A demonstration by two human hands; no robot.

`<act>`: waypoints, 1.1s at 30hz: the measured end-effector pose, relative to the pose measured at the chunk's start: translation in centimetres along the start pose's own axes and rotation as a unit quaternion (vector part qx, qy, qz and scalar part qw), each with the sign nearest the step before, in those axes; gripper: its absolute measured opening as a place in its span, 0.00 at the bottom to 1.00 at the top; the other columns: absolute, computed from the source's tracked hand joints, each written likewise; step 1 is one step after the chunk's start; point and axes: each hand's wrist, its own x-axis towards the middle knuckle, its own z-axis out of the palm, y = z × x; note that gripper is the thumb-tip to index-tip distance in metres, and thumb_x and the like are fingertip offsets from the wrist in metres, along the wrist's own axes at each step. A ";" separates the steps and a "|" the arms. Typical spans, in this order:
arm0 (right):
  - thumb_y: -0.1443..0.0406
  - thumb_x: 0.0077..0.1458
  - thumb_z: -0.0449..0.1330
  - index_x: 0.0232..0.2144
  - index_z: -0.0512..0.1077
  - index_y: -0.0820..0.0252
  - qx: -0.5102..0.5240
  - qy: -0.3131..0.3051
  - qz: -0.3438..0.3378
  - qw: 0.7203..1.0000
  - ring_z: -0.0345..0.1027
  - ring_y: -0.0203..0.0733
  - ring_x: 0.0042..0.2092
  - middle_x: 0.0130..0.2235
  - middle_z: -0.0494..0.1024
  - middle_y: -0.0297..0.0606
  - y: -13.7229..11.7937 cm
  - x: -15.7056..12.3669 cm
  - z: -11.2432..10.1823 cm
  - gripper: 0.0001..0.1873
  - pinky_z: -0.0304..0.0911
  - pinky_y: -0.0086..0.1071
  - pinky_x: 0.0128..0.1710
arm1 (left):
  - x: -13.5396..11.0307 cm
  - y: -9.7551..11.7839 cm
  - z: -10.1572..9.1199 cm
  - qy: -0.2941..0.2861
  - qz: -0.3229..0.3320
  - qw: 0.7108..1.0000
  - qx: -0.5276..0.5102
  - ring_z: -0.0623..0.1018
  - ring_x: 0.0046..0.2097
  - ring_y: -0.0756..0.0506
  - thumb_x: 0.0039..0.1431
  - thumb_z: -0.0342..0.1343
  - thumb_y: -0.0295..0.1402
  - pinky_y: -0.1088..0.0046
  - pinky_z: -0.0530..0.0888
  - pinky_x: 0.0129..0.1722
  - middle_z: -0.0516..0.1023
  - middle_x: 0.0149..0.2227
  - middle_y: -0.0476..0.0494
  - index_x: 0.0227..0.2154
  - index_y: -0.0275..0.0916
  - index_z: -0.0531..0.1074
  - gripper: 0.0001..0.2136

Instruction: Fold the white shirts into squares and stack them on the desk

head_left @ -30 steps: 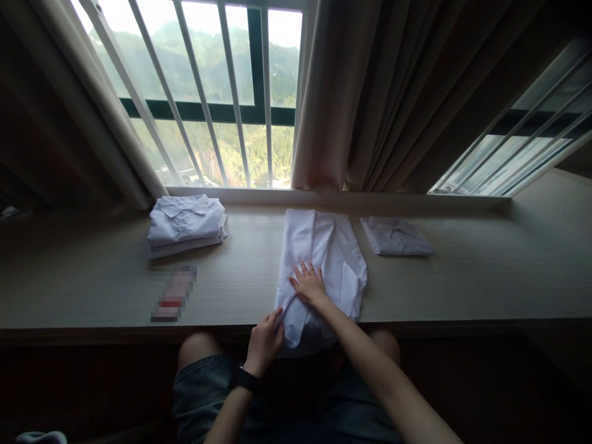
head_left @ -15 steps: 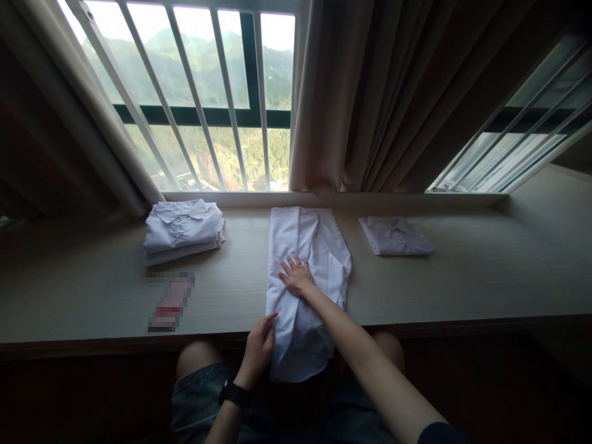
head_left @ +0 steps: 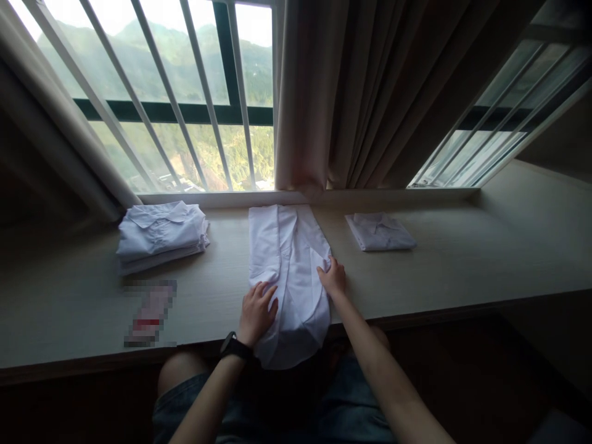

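Note:
A white shirt (head_left: 296,246) lies lengthwise in front of me, partly folded, its lower end hanging past the table's near edge. My left hand (head_left: 258,313), with a black watch on the wrist, rests on the shirt's left side, fingers loosely curved and apart on the cloth. At the opposite edge, my right hand (head_left: 333,277) pinches the fabric between thumb and fingers, near a folded-over flap. Creases run down the shirt's middle.
A stack of folded white shirts (head_left: 161,231) sits to the left, a single folded white garment (head_left: 382,232) to the right. Near the front left lies a blurred-out pinkish item (head_left: 150,314). Barred windows (head_left: 185,111) and curtains (head_left: 300,92) stand behind the table (head_left: 430,280).
My right hand has moved from the shirt's middle to its right edge and taken hold there. My left hand has moved up onto the left side. The view has shifted right.

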 end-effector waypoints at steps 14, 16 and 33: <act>0.53 0.63 0.53 0.51 0.73 0.57 -0.022 0.022 -0.103 0.994 0.64 0.49 0.55 0.54 0.70 0.48 1.9 0.2 1.4 0.21 0.59 0.40 0.56 | 20.2 2.1 7.0 -0.058 0.116 0.990 0.047 0.52 0.70 0.33 0.66 0.51 0.37 0.39 0.50 0.65 0.60 0.68 0.44 0.60 0.50 0.68 0.20; 0.51 0.63 0.53 0.53 0.72 0.56 0.000 0.018 -0.094 0.995 0.65 0.49 0.54 0.53 0.70 0.47 1.7 0.8 1.3 0.23 0.60 0.39 0.56 | 22.1 2.0 8.1 -0.077 0.131 0.987 0.057 0.50 0.71 0.33 0.67 0.49 0.39 0.37 0.47 0.65 0.57 0.69 0.46 0.60 0.51 0.67 0.20; 0.51 0.68 0.48 0.44 0.78 0.53 -0.046 -0.039 -0.151 0.987 0.69 0.46 0.51 0.54 0.71 0.45 2.0 3.3 0.6 0.22 0.60 0.34 0.46 | 31.0 -1.0 10.0 -0.086 -0.117 0.980 0.133 0.74 0.52 0.38 0.71 0.37 0.40 0.62 0.71 0.48 0.75 0.50 0.35 0.49 0.40 0.72 0.19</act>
